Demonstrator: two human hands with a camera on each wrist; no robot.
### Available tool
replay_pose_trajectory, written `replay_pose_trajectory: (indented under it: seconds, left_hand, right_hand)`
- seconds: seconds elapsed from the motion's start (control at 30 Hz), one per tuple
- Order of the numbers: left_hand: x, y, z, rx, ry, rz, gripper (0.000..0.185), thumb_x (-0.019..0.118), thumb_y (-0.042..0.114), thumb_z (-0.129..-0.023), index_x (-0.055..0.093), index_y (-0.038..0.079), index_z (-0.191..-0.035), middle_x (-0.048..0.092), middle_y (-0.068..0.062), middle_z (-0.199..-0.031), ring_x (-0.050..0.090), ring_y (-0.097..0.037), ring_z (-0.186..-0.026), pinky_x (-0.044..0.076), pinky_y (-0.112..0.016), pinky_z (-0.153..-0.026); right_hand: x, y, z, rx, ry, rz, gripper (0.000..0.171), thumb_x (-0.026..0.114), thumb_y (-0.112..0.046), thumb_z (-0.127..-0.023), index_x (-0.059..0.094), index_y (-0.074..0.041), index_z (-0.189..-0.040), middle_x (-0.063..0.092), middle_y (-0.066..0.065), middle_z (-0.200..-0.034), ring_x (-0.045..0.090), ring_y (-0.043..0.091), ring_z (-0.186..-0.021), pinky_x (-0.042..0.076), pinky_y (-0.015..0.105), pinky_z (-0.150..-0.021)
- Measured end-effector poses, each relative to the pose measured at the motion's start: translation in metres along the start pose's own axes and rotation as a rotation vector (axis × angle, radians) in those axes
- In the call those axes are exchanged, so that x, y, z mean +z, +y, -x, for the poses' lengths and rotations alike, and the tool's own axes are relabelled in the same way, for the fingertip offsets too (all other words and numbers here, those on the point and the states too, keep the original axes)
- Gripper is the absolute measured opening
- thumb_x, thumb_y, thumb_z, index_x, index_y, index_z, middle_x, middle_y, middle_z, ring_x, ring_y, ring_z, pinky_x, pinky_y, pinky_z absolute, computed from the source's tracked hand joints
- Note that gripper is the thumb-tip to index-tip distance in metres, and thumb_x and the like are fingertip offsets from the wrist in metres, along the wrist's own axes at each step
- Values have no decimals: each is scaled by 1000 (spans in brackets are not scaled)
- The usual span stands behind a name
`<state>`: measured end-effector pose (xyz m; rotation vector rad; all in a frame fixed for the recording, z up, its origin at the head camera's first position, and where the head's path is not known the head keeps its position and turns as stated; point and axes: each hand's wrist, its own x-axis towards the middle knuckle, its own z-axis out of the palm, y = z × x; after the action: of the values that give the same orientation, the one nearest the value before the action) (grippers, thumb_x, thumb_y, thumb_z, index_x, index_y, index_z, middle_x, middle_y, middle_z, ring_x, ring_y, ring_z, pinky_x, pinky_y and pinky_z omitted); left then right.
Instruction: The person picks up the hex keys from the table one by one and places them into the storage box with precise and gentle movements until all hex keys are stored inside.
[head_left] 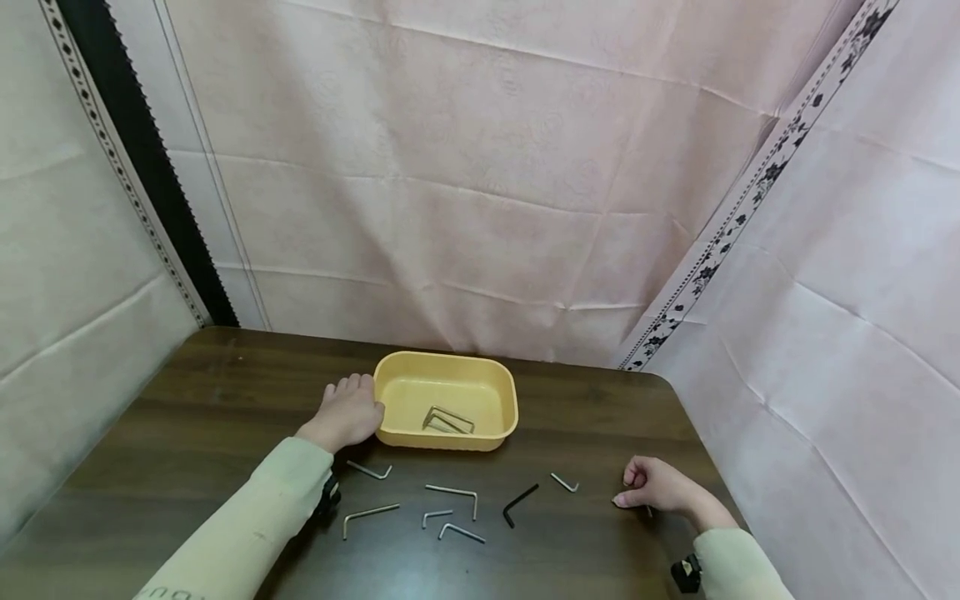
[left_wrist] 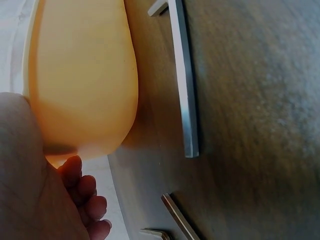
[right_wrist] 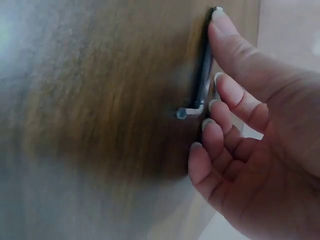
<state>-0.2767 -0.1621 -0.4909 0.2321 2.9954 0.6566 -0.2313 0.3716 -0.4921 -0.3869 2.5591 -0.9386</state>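
A yellow tray (head_left: 495, 421) stands mid-table with a few silver hex keys (head_left: 448, 419) inside. My left hand (head_left: 347, 412) rests against its left end wall; the left wrist view shows loosely bent fingers (left_wrist: 82, 200) beside the tray (left_wrist: 85, 75). My right hand (head_left: 651, 487) lies on the table at the right, fingers curled. In the right wrist view its thumb and fingertips (right_wrist: 220, 80) pinch a small hex key (right_wrist: 202, 75) that lies flat on the wood. Several more hex keys lie in front of the tray, one of them black (head_left: 519, 502).
Loose silver keys spread from the left (head_left: 369, 471) to the right (head_left: 564, 482) between my arms; one long key (left_wrist: 185, 85) lies close to the tray. The dark wooden table (head_left: 187, 400) is walled in by pink cloth on three sides.
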Motion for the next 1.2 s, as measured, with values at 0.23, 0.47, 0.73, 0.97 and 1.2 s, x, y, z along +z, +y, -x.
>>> replay_pose_trajectory:
  seconds: [0.23, 0.47, 0.73, 0.97, 1.2]
  left_hand:
    - [1, 0, 1, 0, 0, 20, 29, 44, 23, -96, 47, -1, -114, 42, -10, -95, 36, -30, -88, 23, -43, -77]
    - [5, -3, -1, -9, 1, 2, 33, 44, 24, -97, 46, -2, -117, 43, -10, -97, 37, -29, -89, 25, -44, -78]
    - [3, -2, 1, -12, -1, 0, 33, 44, 24, -96, 46, -2, -117, 43, -10, -97, 38, -29, -89, 26, -44, -78]
    - [5, -4, 0, -12, 1, -1, 35, 44, 24, -96, 46, -2, -118, 44, -11, -98, 38, -29, -89, 26, -45, -78]
    - [4, -4, -1, -2, 3, 8, 36, 44, 24, -96, 45, -4, -118, 44, -12, -99, 38, -30, -90, 26, -45, -79]
  right_hand:
    - [0, -3, -10, 81, 33, 92, 36, 80, -30, -79, 55, -5, -76, 52, -1, -63, 45, 11, -53, 38, 29, -49]
    - [8, 1, -12, 129, 116, 95, 35, 80, -32, -79, 57, -6, -72, 50, -3, -59, 45, 13, -53, 38, 30, -49]
    - [14, 4, -8, 143, 185, 64, 30, 72, -27, -88, 56, -6, -74, 48, -1, -60, 45, 14, -50, 39, 31, -48]
    - [18, 6, -8, 154, 196, 49, 29, 68, -26, -91, 56, -6, -74, 49, 0, -61, 46, 14, -51, 40, 31, -50]
    - [16, 6, -7, 178, 222, 91, 31, 64, -27, -94, 54, -7, -72, 43, -2, -56, 42, 13, -49, 37, 30, -49]
